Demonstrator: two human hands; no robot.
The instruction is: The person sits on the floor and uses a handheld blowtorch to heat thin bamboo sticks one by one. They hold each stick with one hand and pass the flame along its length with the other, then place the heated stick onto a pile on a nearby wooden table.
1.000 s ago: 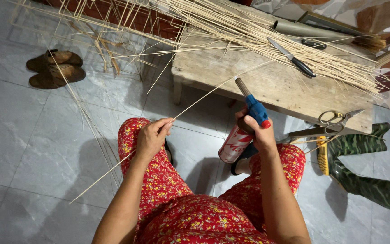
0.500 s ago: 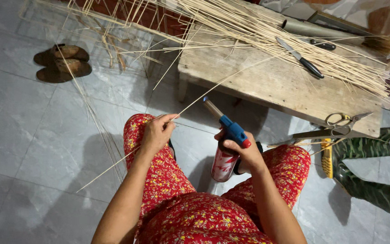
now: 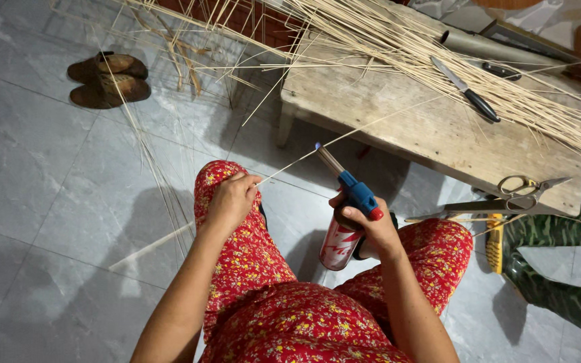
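Left hand (image 3: pixel 231 200) pinches a thin bamboo strip (image 3: pixel 317 148) running toward 2 o'clock. Right hand (image 3: pixel 370 228) grips a gas torch (image 3: pixel 344 208), nozzle at 11 o'clock, tip just beside the strip.

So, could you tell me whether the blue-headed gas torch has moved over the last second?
Yes. The blue-headed gas torch, in the right hand, has swung left, away from the wooden bench's scissors end, toward the thin bamboo strip.
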